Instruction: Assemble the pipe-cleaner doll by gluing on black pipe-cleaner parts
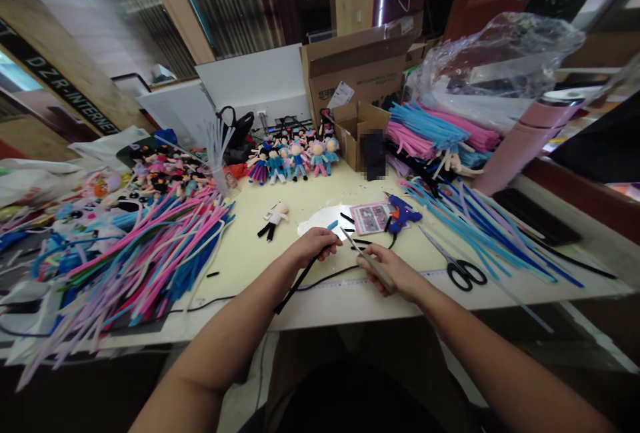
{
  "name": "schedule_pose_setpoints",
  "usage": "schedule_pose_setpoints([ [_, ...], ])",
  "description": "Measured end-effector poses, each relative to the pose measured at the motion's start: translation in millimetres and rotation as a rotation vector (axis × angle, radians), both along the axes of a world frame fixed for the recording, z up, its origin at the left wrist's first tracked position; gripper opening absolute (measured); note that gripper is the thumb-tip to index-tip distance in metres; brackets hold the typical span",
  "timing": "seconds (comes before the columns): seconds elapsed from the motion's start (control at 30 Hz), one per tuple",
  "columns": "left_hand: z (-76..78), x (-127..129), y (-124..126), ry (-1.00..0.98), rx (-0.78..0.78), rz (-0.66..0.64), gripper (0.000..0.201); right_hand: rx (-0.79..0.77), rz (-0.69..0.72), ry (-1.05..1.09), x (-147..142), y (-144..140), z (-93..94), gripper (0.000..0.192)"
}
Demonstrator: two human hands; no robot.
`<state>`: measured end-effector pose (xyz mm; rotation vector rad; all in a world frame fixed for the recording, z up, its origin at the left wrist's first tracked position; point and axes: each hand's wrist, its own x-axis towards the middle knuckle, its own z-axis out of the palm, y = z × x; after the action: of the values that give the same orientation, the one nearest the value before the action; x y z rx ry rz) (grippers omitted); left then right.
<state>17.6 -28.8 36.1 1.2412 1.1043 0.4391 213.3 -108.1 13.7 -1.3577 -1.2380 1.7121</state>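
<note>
My left hand pinches a long black pipe cleaner that slants down toward the table's front edge. My right hand grips a tool with a pale handle, its thin metal tip pointing up-left toward my left hand's fingertips. Several short black cut pieces lie on the cream table just beyond both hands, next to a pink card and a blue glue gun.
Black-handled scissors lie right of my right hand. A big heap of coloured pipe cleaners fills the left side, with blue ones on the right. Small dolls stand in a row at the back; one unfinished doll lies alone. Cardboard boxes stand behind.
</note>
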Motion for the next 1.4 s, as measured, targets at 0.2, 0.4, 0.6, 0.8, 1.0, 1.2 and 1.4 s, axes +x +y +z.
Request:
schedule_pose_setpoints([
  [0.2,5.7,-5,-4,-0.018,0.049,0.028,0.026,-0.119,0.011,0.176,2,2,0.2,0.045],
  [0.4,8.3,-6,-13,-0.095,0.016,-0.001,0.049,0.056,-0.126,0.201,-13,9,4.4,0.049],
  [0.6,13.2,-6,-23,-0.144,0.071,-0.078,0.064,0.152,-0.250,0.261,-29,14,16.3,0.053],
  [0.8,17.4,-5,-27,-0.170,0.074,-0.150,0.062,0.177,-0.224,0.279,-29,14,18.9,0.050],
  [1.0,13.7,-3,-28,-0.146,0.042,-0.179,0.051,0.185,-0.196,0.321,-29,15,11.9,0.052],
  [1.2,10.6,-17,-31,-0.074,-0.053,-0.183,0.044,0.217,-0.330,0.303,-22,21,11.9,0.053],
  [1.4,8.4,-26,-32,-0.028,-0.038,-0.175,0.037,0.246,-0.401,0.307,-18,27,6.0,0.055],
])
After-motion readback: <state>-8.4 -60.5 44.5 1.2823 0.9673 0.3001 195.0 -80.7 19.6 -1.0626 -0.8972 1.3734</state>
